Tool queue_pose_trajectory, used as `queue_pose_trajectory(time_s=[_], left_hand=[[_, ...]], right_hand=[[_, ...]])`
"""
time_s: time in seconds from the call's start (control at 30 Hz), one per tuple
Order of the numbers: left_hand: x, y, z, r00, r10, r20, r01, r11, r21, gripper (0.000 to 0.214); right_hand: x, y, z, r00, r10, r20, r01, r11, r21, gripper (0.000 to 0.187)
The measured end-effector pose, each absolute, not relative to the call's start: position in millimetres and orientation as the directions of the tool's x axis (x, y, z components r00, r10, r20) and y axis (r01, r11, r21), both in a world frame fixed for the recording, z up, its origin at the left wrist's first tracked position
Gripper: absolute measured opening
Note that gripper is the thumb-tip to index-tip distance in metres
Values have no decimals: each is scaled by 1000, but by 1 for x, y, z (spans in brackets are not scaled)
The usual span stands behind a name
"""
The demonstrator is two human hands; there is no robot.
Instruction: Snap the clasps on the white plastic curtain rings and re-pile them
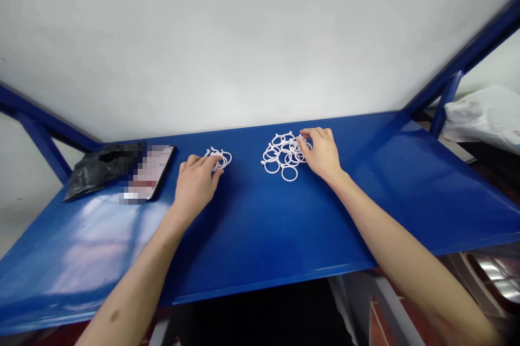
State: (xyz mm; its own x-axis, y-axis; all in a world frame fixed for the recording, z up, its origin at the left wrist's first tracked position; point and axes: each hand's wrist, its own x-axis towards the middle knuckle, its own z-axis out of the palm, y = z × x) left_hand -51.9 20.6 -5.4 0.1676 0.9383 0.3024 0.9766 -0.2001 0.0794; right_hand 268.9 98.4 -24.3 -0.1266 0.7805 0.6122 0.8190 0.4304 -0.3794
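Think of the middle of the blue table point(252, 216) as the middle of a clock. A big pile of white rings point(286, 152) lies at 1 o'clock. One ring point(289, 180) sits at the pile's 6 o'clock edge. The right hand point(324, 154) is at the pile's 3 o'clock side. Its thumb and pointing finger reach over the rings with a small gap between them. I can't tell if they pinch a ring.

A small pile of white rings point(219, 161) lies at 11 o'clock, and the left hand point(197, 181) touches it. Its fingers are close together and bent, and the thumb is a bit below them. I can't tell if they squeeze a ring.

At 10 o'clock is a flat thing with a black edge point(161, 164), partly blurred. A black bag point(89, 173) is just beside it, nearer 9 o'clock. A see-through bag point(483, 116) is far off at 2 o'clock.
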Motion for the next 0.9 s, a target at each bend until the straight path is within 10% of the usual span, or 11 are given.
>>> queue_pose_trajectory(time_s=[0.9], left_hand=[[-21,1,10,166,955,246,598,-296,745,25]], right_hand=[[212,25,-7,-638,607,475,545,791,-278,29]])
